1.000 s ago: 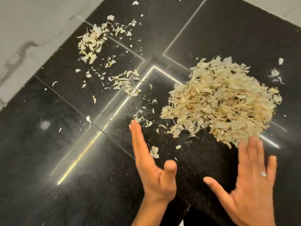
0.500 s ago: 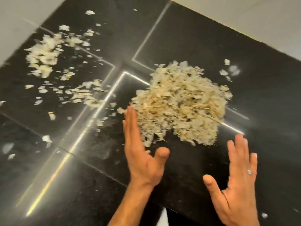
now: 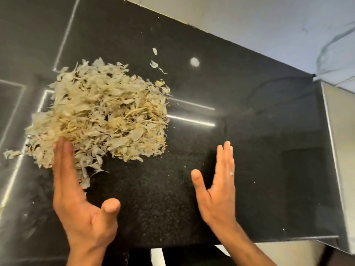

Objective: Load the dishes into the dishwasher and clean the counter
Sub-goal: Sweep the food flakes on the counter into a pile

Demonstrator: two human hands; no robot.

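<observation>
Table (image 3: 259, 169): black, polished and speckled, with bright light strips reflected across its left and middle parts.

Peels (image 3: 99, 116): one large heap of pale, dry, papery skins and stringy bits lies on the left half of the table. Its lower left edge trails out in loose strands.

Left hand (image 3: 76, 192): released, fingers straight and held together, thumb spread to the right. The hand stands on edge at the near left side of the heap; the fingertips (image 3: 62, 145) touch the heap's lower edge, with some peels lying against the fingers. It grasps nothing.

Scraps (image 3: 154, 61): a few stray peel scraps lie apart from the heap, beyond its upper right corner. A round pale spot (image 3: 194, 61) shows on the table just right of them; whether it is a mark or a reflection cannot be told.

Right hand (image 3: 219, 189): released, fingers straight and together, thumb spread to the left, a ring (image 3: 232, 173) on one finger. It is held on edge to the right of the heap, apart from it, grasping nothing.

Wall (image 3: 269, 20): pale, veined surface along the table's far edge.

Far right: a metallic edge (image 3: 334, 150) borders the table.
</observation>
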